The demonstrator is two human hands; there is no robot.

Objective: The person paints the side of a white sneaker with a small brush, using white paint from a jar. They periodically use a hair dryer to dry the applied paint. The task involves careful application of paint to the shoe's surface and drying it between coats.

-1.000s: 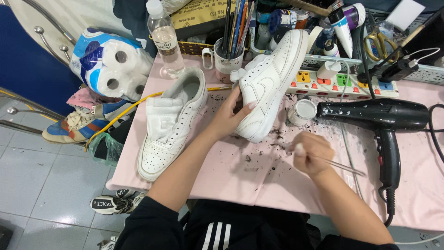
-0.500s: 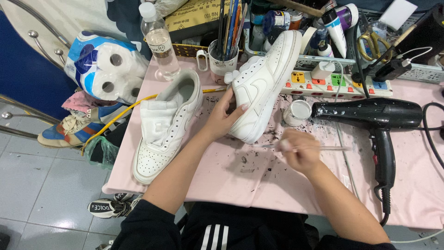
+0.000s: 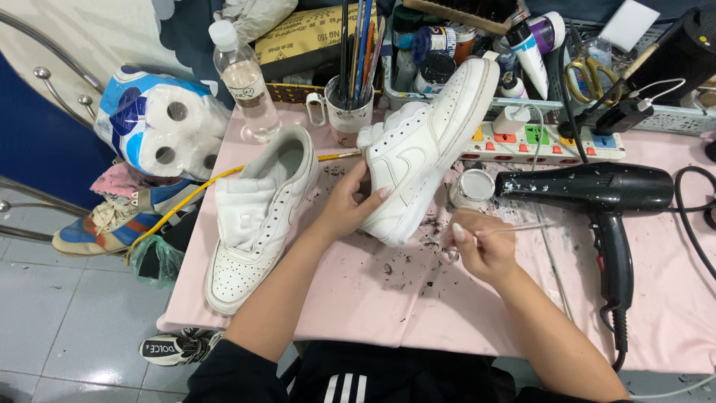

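One head-worn camera looks steeply down from above the person's chest. It faces forward over the pink desk [image 3: 388, 298], fairly near, floor showing at left.

I can't see the heel of the tilted white shoe [image 3: 421, 157]; my left hand [image 3: 350, 203] covers that side. At three o'clock the thin brush [image 3: 514, 228] blurs, its tip unreadable. The hair dryer cord [image 3: 690, 209] runs off the right edge, and the jars [image 3: 436, 45] at twelve o'clock are cut off.
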